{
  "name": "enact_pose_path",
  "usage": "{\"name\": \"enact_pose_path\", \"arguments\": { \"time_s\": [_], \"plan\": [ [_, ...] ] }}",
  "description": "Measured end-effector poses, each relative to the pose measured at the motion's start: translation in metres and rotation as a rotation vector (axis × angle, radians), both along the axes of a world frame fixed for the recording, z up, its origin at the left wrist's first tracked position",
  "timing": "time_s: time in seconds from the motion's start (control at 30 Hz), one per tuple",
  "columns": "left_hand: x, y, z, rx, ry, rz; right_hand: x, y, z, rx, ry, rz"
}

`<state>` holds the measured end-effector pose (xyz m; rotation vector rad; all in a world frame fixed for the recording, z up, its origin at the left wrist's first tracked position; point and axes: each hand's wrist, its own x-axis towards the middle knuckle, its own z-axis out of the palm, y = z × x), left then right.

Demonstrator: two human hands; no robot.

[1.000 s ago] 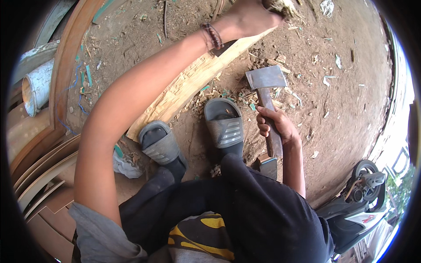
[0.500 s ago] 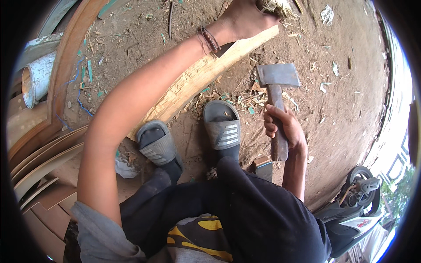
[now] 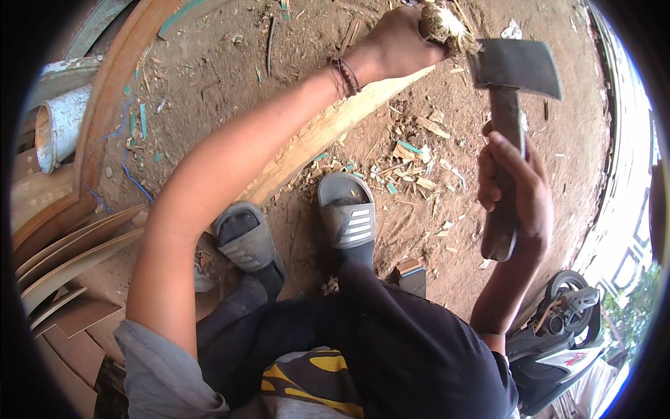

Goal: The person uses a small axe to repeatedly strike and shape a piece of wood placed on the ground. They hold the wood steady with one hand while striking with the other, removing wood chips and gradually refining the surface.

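My left hand [image 3: 396,47] is closed on the pale, splintered end [image 3: 445,29] of a long timber [image 3: 363,101], which runs diagonally toward my left foot under my forearm. My fingertips are mostly hidden. My right hand [image 3: 520,181] grips the dark handle of a hatchet, raised at the right. Its broad, dark metal head [image 3: 518,68] is close beside the splintered end; whether they touch I cannot tell. My feet, in grey slide sandals [image 3: 346,223], rest on the dirt below the timber, with wood chips and green scraps [image 3: 412,164] strewn around.
At the left lie a brown wooden frame [image 3: 98,133], a weathered white bucket [image 3: 63,126], blue wire [image 3: 129,174] and stacked thin boards [image 3: 80,258]. A small dark block [image 3: 412,279] sits by my right knee. A motorbike [image 3: 562,328] stands at the lower right.
My right hand has lifted the hatchet up and to the right, bringing its head near the timber's splintered end. My left hand has shifted only slightly.
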<state>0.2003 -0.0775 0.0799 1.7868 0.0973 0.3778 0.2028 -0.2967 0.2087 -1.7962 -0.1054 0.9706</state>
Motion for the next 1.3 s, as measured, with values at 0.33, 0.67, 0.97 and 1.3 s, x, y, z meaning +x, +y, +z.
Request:
{"name": "enact_pose_path", "arguments": {
  "time_s": [0.33, 0.67, 0.97, 1.3],
  "plan": [
    [-0.008, 0.006, 0.011, 0.09, 0.25, -0.13, 0.051, 0.053, 0.073, 0.126, -0.387, -0.18],
    [-0.012, 0.007, 0.014, 0.154, 0.141, -0.046, 0.045, 0.014, 0.083, 0.002, -0.147, 0.051],
    [-0.005, 0.01, 0.011, 0.211, 0.289, -0.113, 0.041, 0.063, 0.043, -0.349, -0.452, 0.174],
    [0.011, 0.006, -0.024, 0.034, 0.159, 0.028, 0.06, 0.022, 0.084, -0.127, -0.718, 0.098]
  ]
}}
